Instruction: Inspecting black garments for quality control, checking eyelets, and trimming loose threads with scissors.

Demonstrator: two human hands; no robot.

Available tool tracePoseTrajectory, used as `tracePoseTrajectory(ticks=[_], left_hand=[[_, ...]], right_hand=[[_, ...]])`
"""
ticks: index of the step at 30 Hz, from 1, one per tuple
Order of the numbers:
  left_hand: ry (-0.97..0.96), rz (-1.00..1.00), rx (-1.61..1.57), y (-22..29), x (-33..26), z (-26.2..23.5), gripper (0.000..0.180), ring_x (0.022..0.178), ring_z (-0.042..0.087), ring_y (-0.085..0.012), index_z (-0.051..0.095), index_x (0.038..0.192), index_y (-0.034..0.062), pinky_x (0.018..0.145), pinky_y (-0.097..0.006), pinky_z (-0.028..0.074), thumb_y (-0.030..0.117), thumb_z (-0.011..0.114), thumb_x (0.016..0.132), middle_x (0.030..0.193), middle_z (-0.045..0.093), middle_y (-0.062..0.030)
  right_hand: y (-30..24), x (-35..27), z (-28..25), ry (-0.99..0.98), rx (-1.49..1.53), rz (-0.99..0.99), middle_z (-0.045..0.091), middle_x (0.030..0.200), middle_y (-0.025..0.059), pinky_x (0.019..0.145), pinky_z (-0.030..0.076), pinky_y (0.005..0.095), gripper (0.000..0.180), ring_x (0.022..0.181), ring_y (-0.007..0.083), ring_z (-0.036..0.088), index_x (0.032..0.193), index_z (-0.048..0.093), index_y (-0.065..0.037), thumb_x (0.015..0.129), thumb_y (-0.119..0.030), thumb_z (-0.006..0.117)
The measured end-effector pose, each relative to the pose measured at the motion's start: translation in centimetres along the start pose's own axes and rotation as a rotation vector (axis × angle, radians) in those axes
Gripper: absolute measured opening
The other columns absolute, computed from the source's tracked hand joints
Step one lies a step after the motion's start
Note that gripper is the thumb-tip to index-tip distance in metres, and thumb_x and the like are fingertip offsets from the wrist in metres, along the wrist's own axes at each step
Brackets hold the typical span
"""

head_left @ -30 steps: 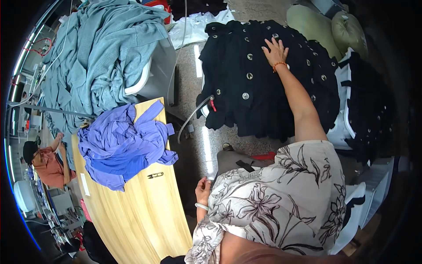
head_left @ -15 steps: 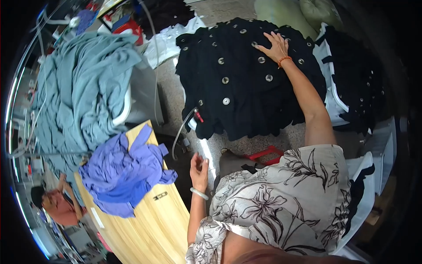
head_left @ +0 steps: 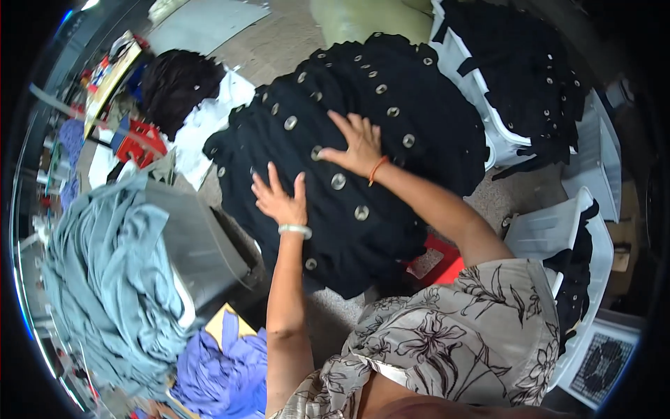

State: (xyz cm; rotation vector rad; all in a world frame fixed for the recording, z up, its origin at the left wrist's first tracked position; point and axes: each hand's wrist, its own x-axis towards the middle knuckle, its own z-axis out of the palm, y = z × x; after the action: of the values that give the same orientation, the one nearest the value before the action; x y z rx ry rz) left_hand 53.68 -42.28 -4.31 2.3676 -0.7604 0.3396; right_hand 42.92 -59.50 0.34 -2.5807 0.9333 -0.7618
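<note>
A large heap of black fabric dotted with round shiny metal-looking rings or buttons fills the middle of the view. Flat on its left part rests my left hand, fingers spread, with a pale bangle at the wrist. Farther up and to the right, my right hand lies on the same heap, fingers apart, an orange bracelet at its wrist. Neither hand grips anything. What holds the heap up is mostly hidden beneath it.
At left, grey-green cloth spills over a grey bin. Purple cloth lies on a wooden table below it. White bins with black pieces stand at right. Something red shows under the heap's near edge.
My left hand has moved from beside the table onto the black heap. My right hand has shifted left and nearer across the fabric. The view has turned, so the table shows less.
</note>
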Motion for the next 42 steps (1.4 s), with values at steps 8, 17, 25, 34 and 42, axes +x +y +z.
tracePoseTrajectory(ticks=[8, 17, 25, 34, 42], left_hand=[[-0.255, -0.165, 0.021, -4.2, 1.9, 6.0, 0.054, 0.136, 0.028, -0.0356, 0.042, 0.138, 0.03, 0.101, -0.065, 0.024, 0.044, 0.057, 0.088, 0.151, 0.022, -0.0133], [-0.236, -0.177, 0.145, -5.5, 2.7, 8.4, 0.05, 0.133, 0.034, -0.0333, 0.04, 0.138, 0.0347, 0.099, -0.064, 0.029, 0.047, 0.051, 0.091, 0.15, 0.025, -0.0112], [-0.265, -0.199, 0.12, -5.9, 2.0, 7.2, 0.052, 0.136, 0.031, -0.0318, 0.037, 0.141, 0.0366, 0.096, -0.069, 0.028, 0.052, 0.046, 0.092, 0.151, 0.024, -0.0116], [-0.213, -0.142, -0.157, 2.4, 3.1, 1.7, 0.063, 0.139, 0.019, -0.0397, 0.043, 0.139, 0.0207, 0.103, -0.068, 0.015, 0.052, 0.056, 0.086, 0.149, 0.03, -0.015], [-0.27, 0.156, 0.126, 7.1, 0.1, 5.4, 0.068, 0.14, 0.009, -0.043, 0.052, 0.128, 0.0094, 0.109, -0.06, 0.003, 0.053, 0.064, 0.077, 0.152, 0.016, -0.0199]], right_hand=[[0.6, 2.3, 7.3, -0.028, -0.013, -0.023, 0.046, 0.121, 0.0136, 0.09, 0.03, 0.0418, 0.063, 0.106, 0.0288, 0.043, 0.126, 0.054, -0.013, 0.078, -0.051, 0.063], [0.1, 3.7, 8.7, 0.032, -0.001, 0.01, 0.048, 0.118, 0.012, 0.091, 0.031, 0.042, 0.059, 0.105, 0.0277, 0.043, 0.123, 0.057, -0.014, 0.077, -0.05, 0.063], [0.9, 2.7, 5.8, -0.008, 0.123, -0.071, 0.046, 0.125, 0.0176, 0.097, 0.03, 0.045, 0.071, 0.113, 0.0326, 0.042, 0.129, 0.052, -0.016, 0.07, -0.052, 0.069], [15.6, 1.8, -4.9, 0.052, -0.173, 0.27, 0.042, 0.139, 0.0108, 0.106, 0.021, 0.0547, 0.056, 0.131, 0.0338, 0.031, 0.129, 0.053, -0.023, 0.079, -0.045, 0.065], [17.1, -0.3, 1.2, 0.038, -0.104, 0.185, 0.03, 0.148, 0.0066, 0.107, 0.015, 0.0627, 0.051, 0.137, 0.0329, 0.025, 0.135, 0.046, -0.033, 0.086, -0.042, 0.055]])
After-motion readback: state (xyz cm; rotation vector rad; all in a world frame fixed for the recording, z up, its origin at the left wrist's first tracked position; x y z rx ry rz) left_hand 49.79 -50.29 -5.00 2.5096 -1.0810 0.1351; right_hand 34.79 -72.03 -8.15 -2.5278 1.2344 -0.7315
